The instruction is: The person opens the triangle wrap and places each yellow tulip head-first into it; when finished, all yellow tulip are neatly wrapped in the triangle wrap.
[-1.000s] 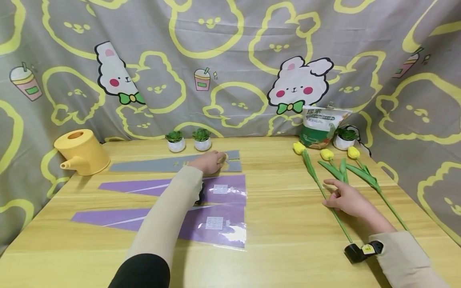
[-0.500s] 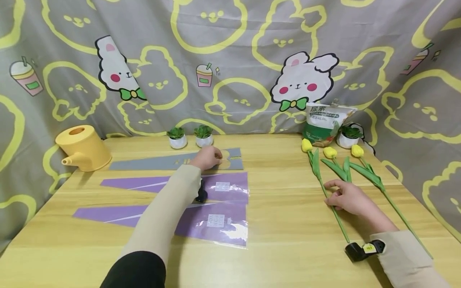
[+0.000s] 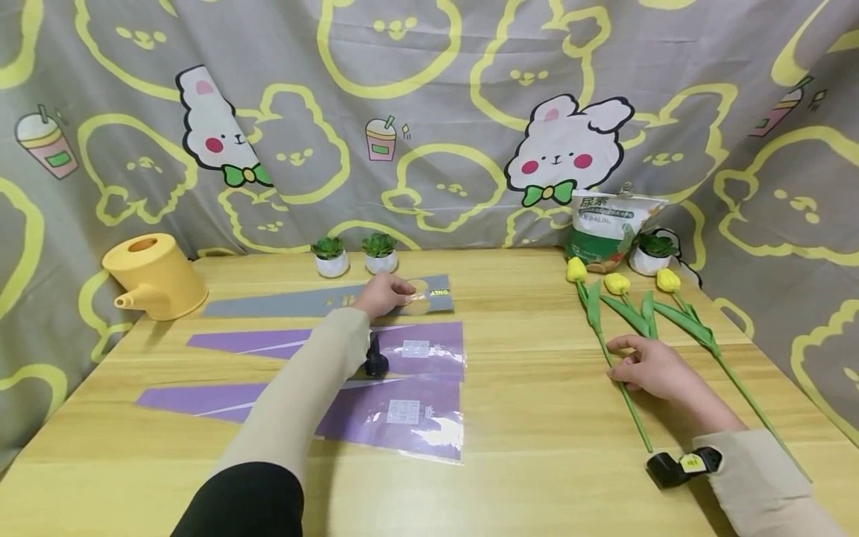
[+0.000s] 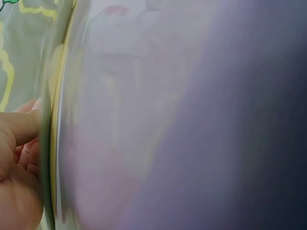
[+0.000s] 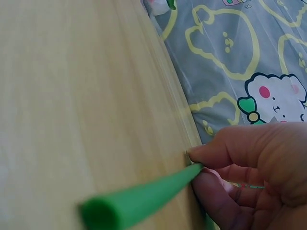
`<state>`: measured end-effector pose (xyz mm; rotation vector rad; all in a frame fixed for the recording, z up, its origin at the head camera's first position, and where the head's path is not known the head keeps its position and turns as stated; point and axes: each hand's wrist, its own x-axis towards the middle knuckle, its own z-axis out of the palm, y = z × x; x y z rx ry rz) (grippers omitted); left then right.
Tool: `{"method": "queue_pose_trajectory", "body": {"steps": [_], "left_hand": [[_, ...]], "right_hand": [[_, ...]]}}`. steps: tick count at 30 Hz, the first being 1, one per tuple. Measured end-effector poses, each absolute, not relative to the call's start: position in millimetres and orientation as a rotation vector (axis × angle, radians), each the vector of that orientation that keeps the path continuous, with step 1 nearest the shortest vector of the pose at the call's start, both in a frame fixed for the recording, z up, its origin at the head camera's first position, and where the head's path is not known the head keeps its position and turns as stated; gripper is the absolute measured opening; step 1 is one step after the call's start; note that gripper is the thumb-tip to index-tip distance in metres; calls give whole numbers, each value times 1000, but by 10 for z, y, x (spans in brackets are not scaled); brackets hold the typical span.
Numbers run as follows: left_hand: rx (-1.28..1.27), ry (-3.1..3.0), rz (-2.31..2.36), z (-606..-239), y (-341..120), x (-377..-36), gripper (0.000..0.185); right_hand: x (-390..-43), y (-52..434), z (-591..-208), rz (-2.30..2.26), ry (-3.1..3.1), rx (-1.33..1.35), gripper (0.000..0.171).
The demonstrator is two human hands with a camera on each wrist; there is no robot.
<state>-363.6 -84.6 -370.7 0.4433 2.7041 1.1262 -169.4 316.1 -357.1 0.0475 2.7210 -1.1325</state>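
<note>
The right hand pinched the leftmost tulip's stem at the right of the counter. The left hand gripped the far grey sleeve. Judged risks: the thin stem could slip from the pinch, and the slick film could slide or crease.

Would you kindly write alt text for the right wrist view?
The right hand pinches a green tulip stem lying on the pale wooden table. Behind hangs a grey cloth with yellow outlines and a cartoon rabbit.

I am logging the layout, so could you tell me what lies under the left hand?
The left hand rests on the grey sleeve, which lies flat on the wooden table. The part of the sleeve beneath the palm is covered.
</note>
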Motion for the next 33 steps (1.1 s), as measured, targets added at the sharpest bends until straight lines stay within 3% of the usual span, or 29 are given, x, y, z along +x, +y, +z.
{"method": "queue_pose_trajectory", "body": {"steps": [12,33], "left_hand": [[421,2730,1190,-3749,-896,-3642,16],[607,2834,1021,-3792,-841,-3624,11]], "right_hand": [[-1750,3156,-3508,-1158,2707,64,41],[-1921,2811,-3347,-1668,2811,-48,33]]}}
